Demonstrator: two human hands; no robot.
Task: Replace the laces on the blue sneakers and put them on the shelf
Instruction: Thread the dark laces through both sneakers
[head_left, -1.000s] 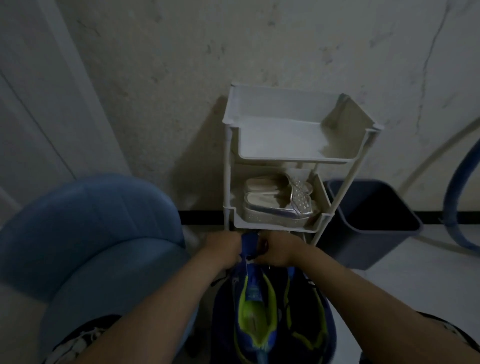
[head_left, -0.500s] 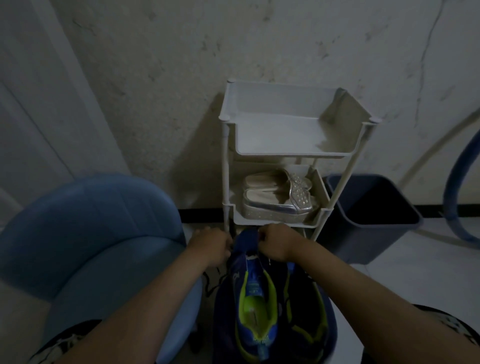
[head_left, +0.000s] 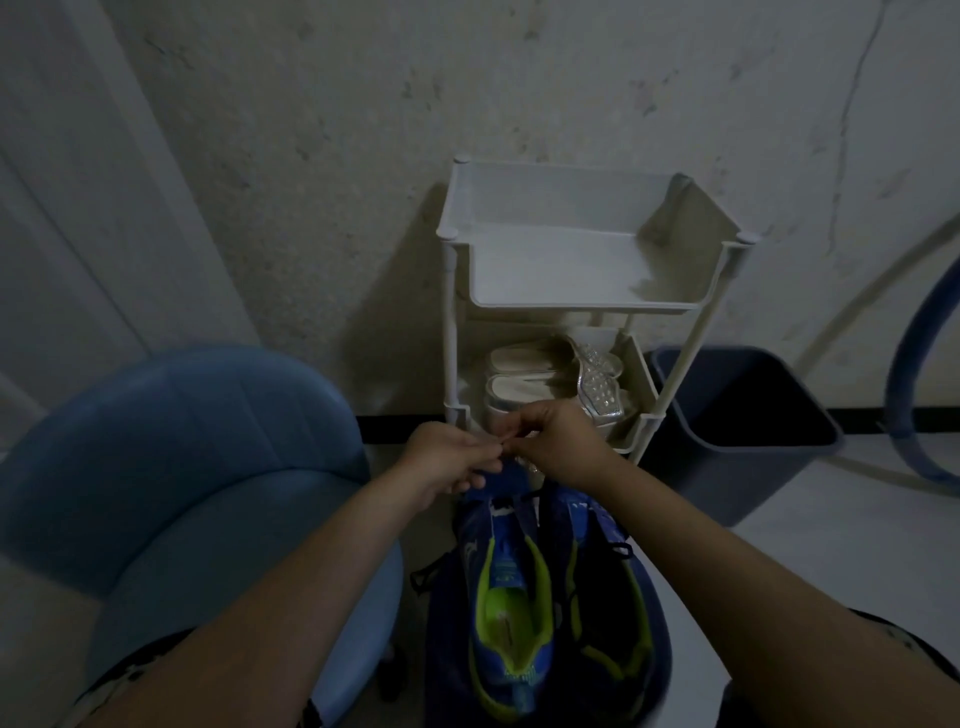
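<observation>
Pinching a lace (head_left: 503, 442), left hand (head_left: 447, 462) and right hand (head_left: 558, 441) touching, just above the toe end of the blue sneakers (head_left: 511, 587)

A blue padded chair (head_left: 197, 467) is seen at lower left, with its rounded back raised above the seat. A pale door (head_left: 78, 208) is set behind it, left of a rough, stained wall (head_left: 363, 156) that is marked by a long crack at upper right. A pair of silver sandals (head_left: 524, 384) is laid side by side near the wall's foot. A dark bin (head_left: 727, 483) is stood on the pale floor (head_left: 831, 545) just right of them. A black skirting strip (head_left: 872, 415) is run along the wall's base. A blue hose (head_left: 896, 374) is curved at the far right edge.
</observation>
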